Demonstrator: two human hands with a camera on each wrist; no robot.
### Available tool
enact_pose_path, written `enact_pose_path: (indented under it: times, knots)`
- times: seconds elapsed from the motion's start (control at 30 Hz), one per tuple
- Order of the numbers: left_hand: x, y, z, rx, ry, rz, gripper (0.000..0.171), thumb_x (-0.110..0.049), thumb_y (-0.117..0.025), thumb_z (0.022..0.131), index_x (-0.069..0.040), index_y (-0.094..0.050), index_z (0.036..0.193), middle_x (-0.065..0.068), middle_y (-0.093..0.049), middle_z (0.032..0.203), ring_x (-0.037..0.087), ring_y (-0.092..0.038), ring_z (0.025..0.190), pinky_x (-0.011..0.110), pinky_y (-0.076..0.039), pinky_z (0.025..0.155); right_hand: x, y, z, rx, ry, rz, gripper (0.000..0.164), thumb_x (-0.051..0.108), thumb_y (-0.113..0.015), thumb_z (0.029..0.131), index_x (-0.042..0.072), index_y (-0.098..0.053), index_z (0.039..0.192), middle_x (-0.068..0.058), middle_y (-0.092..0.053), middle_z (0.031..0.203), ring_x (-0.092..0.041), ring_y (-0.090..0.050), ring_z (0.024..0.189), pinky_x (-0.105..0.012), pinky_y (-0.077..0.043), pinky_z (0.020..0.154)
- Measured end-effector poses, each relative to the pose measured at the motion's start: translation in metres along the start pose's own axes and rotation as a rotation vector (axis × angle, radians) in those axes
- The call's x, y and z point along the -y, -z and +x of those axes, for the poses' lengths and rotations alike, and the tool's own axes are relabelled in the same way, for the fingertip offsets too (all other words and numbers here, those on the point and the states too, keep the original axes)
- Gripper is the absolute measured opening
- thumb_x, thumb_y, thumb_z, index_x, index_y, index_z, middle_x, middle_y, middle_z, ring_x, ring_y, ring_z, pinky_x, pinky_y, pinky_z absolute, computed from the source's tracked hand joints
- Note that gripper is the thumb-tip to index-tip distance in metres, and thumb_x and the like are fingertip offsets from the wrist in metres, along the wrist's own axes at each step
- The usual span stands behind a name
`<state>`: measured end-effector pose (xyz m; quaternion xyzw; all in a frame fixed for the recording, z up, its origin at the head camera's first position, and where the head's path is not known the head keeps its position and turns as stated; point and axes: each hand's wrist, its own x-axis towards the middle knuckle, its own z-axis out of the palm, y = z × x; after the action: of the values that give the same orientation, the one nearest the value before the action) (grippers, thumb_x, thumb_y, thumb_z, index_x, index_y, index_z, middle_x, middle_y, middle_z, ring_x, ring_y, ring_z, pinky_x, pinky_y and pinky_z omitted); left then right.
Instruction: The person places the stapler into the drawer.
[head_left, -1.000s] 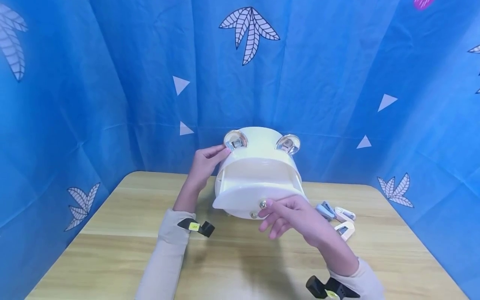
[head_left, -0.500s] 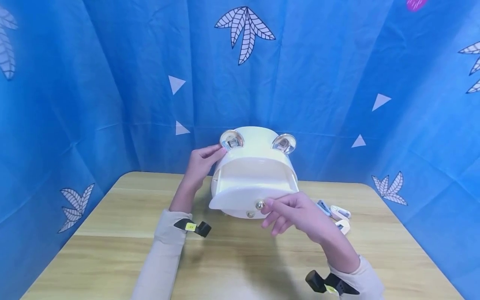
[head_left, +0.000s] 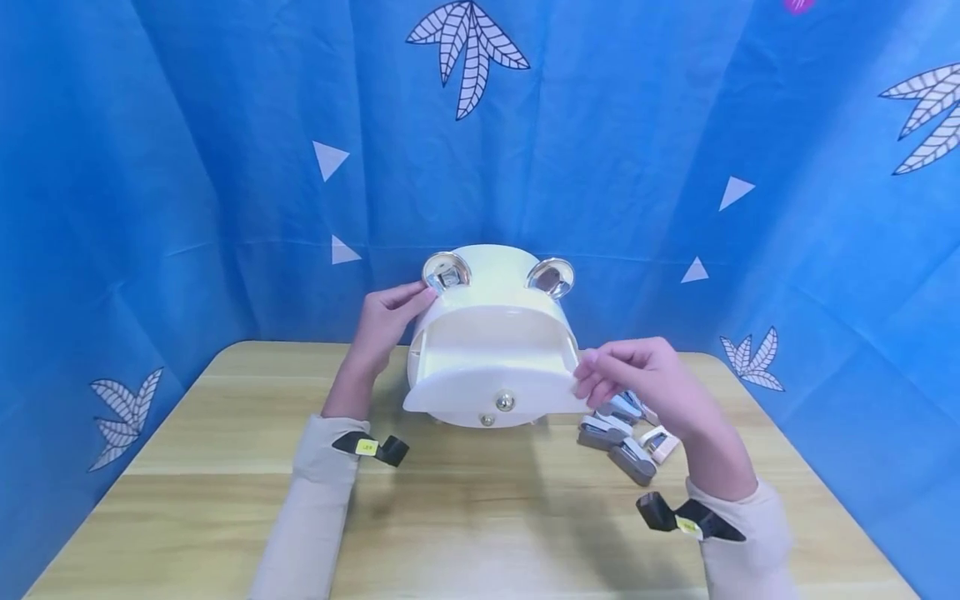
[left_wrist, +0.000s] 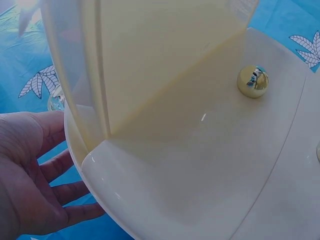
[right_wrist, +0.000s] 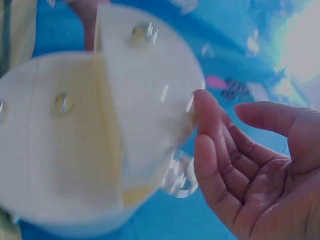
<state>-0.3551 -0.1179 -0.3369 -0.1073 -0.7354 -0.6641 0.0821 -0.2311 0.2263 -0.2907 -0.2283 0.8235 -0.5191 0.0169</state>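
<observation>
loose-fingered right hand (head_left: 652,379) now off round gold knob (head_left: 506,402), white plastic drawer (head_left: 450,392) staying open; straight-fingered left hand (head_left: 381,323) touches domed white cabinet (head_left: 497,275).

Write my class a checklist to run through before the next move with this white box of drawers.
1. Top drawer pulled out: ok, its front juts forward.
2. Middle drawer shut: ok, its front looks flush with the one below.
3. Left hand at the box: ok, fingers by its left side.
4. Right hand on the top gold knob: not ok, it is at the drawer front's right end.
5. Staplers outside the drawer: ok, beside the box.
6. Drawer floor bare: cannot tell, the front hides part.
</observation>
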Motion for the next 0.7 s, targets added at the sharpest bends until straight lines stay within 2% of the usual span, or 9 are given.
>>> enact_pose_path:
  times: [0.17, 0.3, 0.37, 0.53, 0.7]
  knots:
    - [0.000, 0.003, -0.001, 0.000, 0.012, 0.010, 0.049, -0.041, -0.071, 0.096, -0.013, -0.066, 0.136, 0.012, -0.067, 0.136, 0.028, -0.060, 0.132, 0.049, -0.046, 0.114, -0.020, 0.014, 0.014, -0.057, -0.049, -0.013, 0.029, 0.015, -0.060, 0.103, -0.012, -0.070, 0.107, -0.003, -0.075, 0.081, -0.018, -0.073, 0.071, -0.029, -0.063, 0.074]
    - [0.000, 0.005, 0.000, 0.001, 0.009, 0.012, 0.050, -0.043, -0.070, 0.096, -0.014, -0.066, 0.137, 0.012, -0.067, 0.136, 0.028, -0.060, 0.131, 0.051, -0.045, 0.114, -0.047, 0.018, 0.028, -0.045, -0.120, -0.070, 0.028, 0.017, -0.064, 0.101, -0.008, -0.072, 0.111, -0.007, -0.075, 0.084, -0.016, -0.072, 0.073, -0.028, -0.062, 0.072]
    - [0.000, 0.005, 0.001, 0.002, 0.005, 0.010, 0.050, -0.042, -0.070, 0.096, -0.014, -0.065, 0.137, 0.013, -0.067, 0.136, 0.028, -0.060, 0.130, 0.051, -0.045, 0.114, -0.064, 0.019, 0.033, -0.016, -0.127, -0.149, 0.025, 0.017, -0.066, 0.100, -0.003, -0.074, 0.111, -0.009, -0.076, 0.088, -0.016, -0.072, 0.075, -0.027, -0.061, 0.073]
    - [0.000, 0.005, 0.003, 0.001, 0.011, 0.005, 0.048, -0.040, -0.071, 0.096, -0.013, -0.066, 0.136, 0.012, -0.067, 0.136, 0.028, -0.060, 0.131, 0.048, -0.046, 0.114, -0.101, 0.016, 0.037, 0.099, -0.056, -0.391, 0.016, 0.010, -0.072, 0.093, 0.005, -0.075, 0.107, -0.006, -0.077, 0.095, -0.014, -0.071, 0.085, -0.025, -0.058, 0.076]
    - [0.002, 0.004, 0.006, 0.012, 0.020, 0.007, 0.048, -0.039, -0.071, 0.096, -0.013, -0.066, 0.136, 0.012, -0.067, 0.137, 0.027, -0.059, 0.132, 0.048, -0.046, 0.114, -0.123, 0.010, 0.029, 0.197, -0.031, -0.555, 0.024, 0.014, -0.082, 0.084, 0.007, -0.075, 0.106, -0.007, -0.076, 0.094, -0.018, -0.066, 0.080, -0.024, -0.051, 0.069]
